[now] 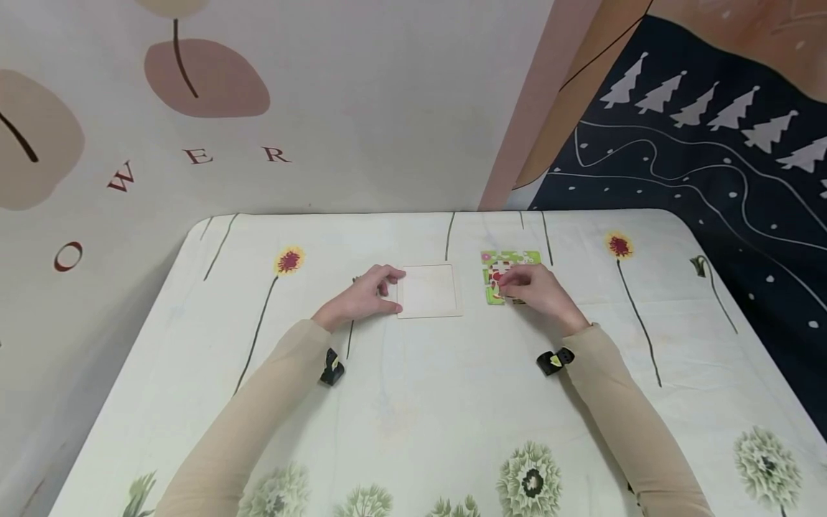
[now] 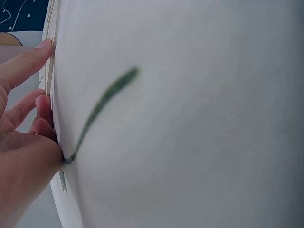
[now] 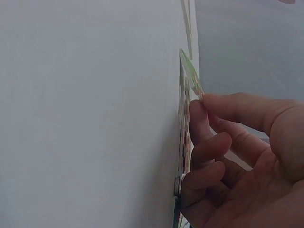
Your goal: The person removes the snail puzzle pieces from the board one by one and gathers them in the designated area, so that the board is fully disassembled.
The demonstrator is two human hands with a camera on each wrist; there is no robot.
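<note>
A shallow pale puzzle tray (image 1: 429, 317) with a thin wooden rim lies flat at the middle of the table. Its left edge is touched by my left hand (image 1: 368, 293), thumb at the near corner and a finger at the far one. To the right of the tray lies a colourful green jigsaw puzzle (image 1: 489, 291) with red and white parts, partly covered by my right hand (image 1: 541, 291). In the right wrist view, thumb and index finger pinch a thin puzzle piece (image 3: 191, 72), tilted up from the others. Its picture is too foreshortened to read.
A white cloth printed with flowers covers the table (image 1: 413, 402). Behind the table's far edge hangs a pale printed backdrop (image 1: 388, 108), with a dark tree-patterned cloth (image 1: 678, 143) at the right. A small black wrist device (image 1: 332, 368) sits at the left cuff.
</note>
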